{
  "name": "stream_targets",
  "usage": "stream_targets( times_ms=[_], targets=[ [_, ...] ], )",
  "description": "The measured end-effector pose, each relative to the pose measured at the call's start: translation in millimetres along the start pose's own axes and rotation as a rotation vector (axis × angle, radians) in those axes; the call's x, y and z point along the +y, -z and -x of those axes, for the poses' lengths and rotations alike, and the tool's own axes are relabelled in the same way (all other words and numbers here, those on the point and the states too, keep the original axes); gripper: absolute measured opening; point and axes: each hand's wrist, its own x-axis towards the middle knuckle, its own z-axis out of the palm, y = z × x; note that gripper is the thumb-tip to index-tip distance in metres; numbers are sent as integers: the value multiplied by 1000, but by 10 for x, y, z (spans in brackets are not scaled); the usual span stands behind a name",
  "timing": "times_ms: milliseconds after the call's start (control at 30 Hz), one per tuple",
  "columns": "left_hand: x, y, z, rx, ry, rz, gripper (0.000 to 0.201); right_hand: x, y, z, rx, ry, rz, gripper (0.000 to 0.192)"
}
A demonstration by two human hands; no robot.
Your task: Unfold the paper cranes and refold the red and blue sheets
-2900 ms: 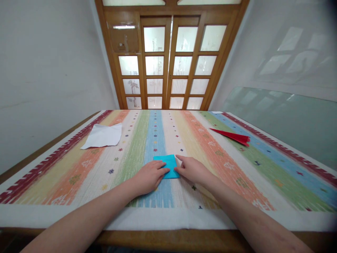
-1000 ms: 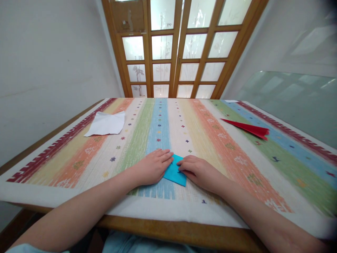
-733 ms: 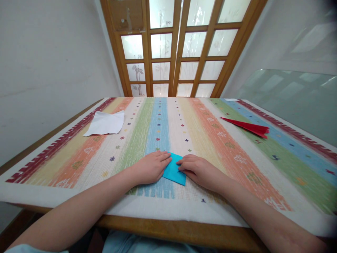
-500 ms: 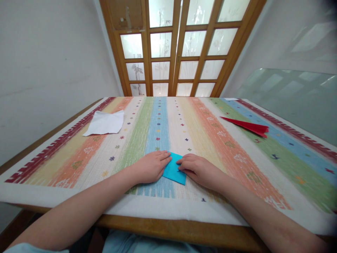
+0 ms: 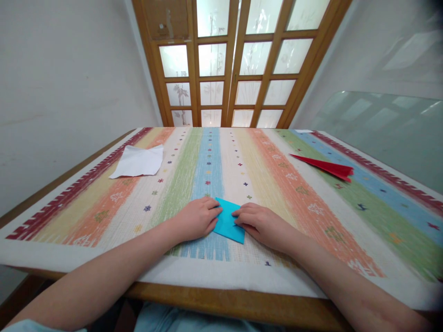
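Observation:
A folded sheet of bright blue paper (image 5: pixel 227 222) lies on the striped tablecloth near the table's front edge. At its left side is my left hand (image 5: pixel 200 217), fingers together and curled onto the paper's edge. My right hand (image 5: pixel 258 223) pinches the right side, with the fingertips resting on top of the sheet. The thumbs are mostly hidden, and so are the parts of the paper beneath the fingers.
A creased white sheet of paper (image 5: pixel 140 161) lies at the left of the tablecloth (image 5: pixel 180 184). To the right rests a folded red paper piece (image 5: pixel 325 167), long and pointed. Beyond the table stands a wooden door with glass panes (image 5: pixel 230 74); walls flank both sides.
My left hand has shifted slightly left along the blue paper, uncovering its upper left corner. The right hand stays nearly in place.

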Motion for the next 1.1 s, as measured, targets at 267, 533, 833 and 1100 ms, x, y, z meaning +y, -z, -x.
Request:
stream_targets(
  times_ms=[267,533,833,1100],
  targets=[
    [38,4,1,-2,48,-56,24,-203,-122,-9,66,33,77,16],
    [-61,-70,-23,15,45,14,33,-260,-170,-14,71,51,95,16],
    [-61,-49,-66,-51,-2,-56,38,-237,-138,-4,43,73,51,18],
    [-44,-71,-54,-46,16,-97,35,-236,-127,-15,36,77,71,17]
  ],
)
